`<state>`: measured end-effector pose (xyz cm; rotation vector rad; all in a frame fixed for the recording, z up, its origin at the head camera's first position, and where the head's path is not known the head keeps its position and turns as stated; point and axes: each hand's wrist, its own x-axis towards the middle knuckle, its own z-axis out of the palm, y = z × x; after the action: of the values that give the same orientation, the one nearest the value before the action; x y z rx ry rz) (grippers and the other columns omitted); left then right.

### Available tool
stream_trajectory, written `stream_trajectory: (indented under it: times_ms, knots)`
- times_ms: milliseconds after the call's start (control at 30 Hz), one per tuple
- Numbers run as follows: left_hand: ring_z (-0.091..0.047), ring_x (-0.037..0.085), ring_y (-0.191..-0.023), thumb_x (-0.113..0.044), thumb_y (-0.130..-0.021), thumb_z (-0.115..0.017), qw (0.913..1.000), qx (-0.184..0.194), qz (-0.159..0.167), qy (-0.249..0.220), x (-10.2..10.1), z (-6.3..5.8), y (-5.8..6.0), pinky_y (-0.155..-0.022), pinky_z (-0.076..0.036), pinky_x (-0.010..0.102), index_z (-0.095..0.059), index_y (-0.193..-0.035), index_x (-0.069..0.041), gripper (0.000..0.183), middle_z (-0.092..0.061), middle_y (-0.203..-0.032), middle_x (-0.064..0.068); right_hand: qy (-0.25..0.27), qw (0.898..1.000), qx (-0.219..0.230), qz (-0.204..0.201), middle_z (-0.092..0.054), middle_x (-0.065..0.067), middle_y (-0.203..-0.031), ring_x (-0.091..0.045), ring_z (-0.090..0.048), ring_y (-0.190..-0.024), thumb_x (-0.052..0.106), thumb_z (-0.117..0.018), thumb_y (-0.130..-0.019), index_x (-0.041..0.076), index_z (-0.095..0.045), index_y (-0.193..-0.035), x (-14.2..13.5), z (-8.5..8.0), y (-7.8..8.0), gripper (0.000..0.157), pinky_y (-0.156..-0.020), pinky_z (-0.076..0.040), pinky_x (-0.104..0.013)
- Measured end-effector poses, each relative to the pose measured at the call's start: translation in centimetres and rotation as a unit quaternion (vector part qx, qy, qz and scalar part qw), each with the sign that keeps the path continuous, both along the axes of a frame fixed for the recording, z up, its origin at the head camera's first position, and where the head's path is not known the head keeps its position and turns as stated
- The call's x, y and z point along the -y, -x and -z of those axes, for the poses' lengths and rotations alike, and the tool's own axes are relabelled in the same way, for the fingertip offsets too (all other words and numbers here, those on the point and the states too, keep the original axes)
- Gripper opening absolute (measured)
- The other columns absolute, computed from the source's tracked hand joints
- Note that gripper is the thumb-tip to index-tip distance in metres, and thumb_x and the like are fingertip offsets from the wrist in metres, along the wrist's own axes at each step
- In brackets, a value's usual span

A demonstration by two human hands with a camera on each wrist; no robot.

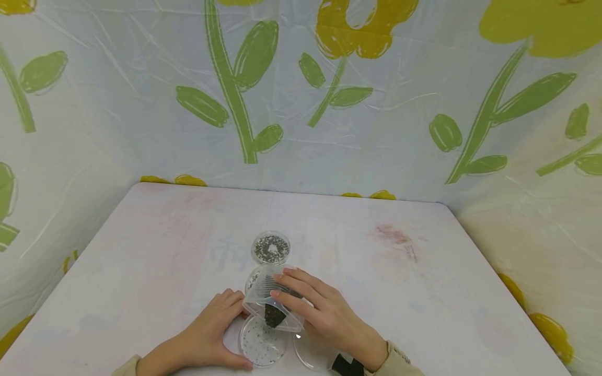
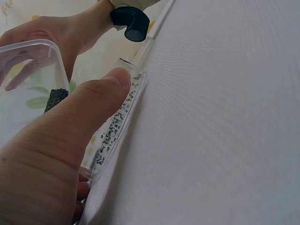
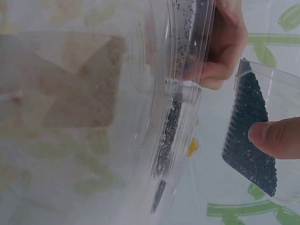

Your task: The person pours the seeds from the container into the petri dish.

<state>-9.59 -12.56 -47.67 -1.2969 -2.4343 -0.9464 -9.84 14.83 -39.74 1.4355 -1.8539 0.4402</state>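
My right hand holds a clear plastic tub tilted over the dishes. Dark granules have slid to one side of it; in the right wrist view they lie along the tub's ribbed wall, with a thumb pressed against that side. My left hand grips the rim of the near petri dish between thumb and fingers. Sparse dark specks dot that dish, also visible edge-on in the left wrist view. The tub's lower edge overlaps the dish from above.
Farther back stands a petri dish thickly strewn with dark granules. Another dish sits between, partly hidden by the tub. At the right, a clear dish is partly under my right hand. A flower-print sheet walls the white table.
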Motion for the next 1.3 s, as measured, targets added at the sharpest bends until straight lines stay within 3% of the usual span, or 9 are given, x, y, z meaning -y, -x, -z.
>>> stream_trajectory:
  times_ms: [233, 467, 767, 1000, 1300]
  knots:
    - [-0.04, 0.001, -0.098, -0.072, -0.062, -0.08, 1.0, -0.004, -0.001, -0.001, -0.02, 0.02, 0.07, -0.082, -0.035, 0.021, -0.057, -0.111, -0.029, 0.07, -0.047, -0.111, -0.02, -0.001, 1.0, 0.001, 0.002, -0.055, -0.02, -0.138, -0.035, -0.054, -0.125, -0.01, -0.033, -0.094, -0.002, -0.056, -0.132, -0.03, 0.02, 0.04, 0.046, -0.104, -0.043, -0.036]
    - [-0.039, -0.002, -0.1, -0.074, -0.06, -0.08, 0.9996, 0.021, -0.014, 0.009, -0.06, -0.03, -0.08, -0.083, -0.035, 0.019, -0.059, -0.111, -0.03, 0.071, -0.045, -0.112, -0.025, -0.003, 1.0, -0.001, 0.003, -0.055, -0.02, -0.138, -0.035, -0.055, -0.123, -0.012, -0.031, -0.092, -0.002, -0.056, -0.132, -0.03, -0.01, 0.07, 0.048, -0.105, -0.043, -0.036]
    - [-0.04, 0.001, -0.098, -0.072, -0.062, -0.08, 1.0, -0.003, -0.002, 0.0, 0.0, 0.02, 0.02, -0.081, -0.035, 0.021, -0.057, -0.11, -0.028, 0.07, -0.048, -0.11, -0.018, -0.005, 1.0, -0.001, 0.005, -0.055, -0.02, -0.138, -0.035, -0.054, -0.124, -0.01, -0.033, -0.096, -0.002, -0.056, -0.133, -0.05, 0.1, 0.04, 0.044, -0.105, -0.043, -0.036]
    - [-0.039, -0.002, -0.099, -0.073, -0.06, -0.08, 0.9998, 0.016, -0.012, 0.006, 0.0, 0.12, -0.04, -0.082, -0.035, 0.02, -0.057, -0.111, -0.031, 0.07, -0.047, -0.111, -0.022, -0.006, 1.0, 0.001, 0.005, -0.054, -0.02, -0.139, -0.036, -0.055, -0.123, -0.01, -0.032, -0.096, -0.002, -0.056, -0.134, -0.08, 0.18, 0.05, 0.045, -0.106, -0.042, -0.036]
    - [-0.039, -0.001, -0.098, -0.073, -0.062, -0.079, 0.9999, 0.01, -0.008, 0.005, 0.02, 0.11, 0.01, -0.081, -0.035, 0.021, -0.056, -0.112, -0.032, 0.069, -0.046, -0.112, -0.021, -0.006, 1.0, 0.004, 0.005, -0.054, -0.02, -0.14, -0.035, -0.052, -0.127, -0.009, -0.033, -0.096, -0.002, -0.055, -0.134, -0.1, 0.14, 0.03, 0.044, -0.106, -0.042, -0.036]
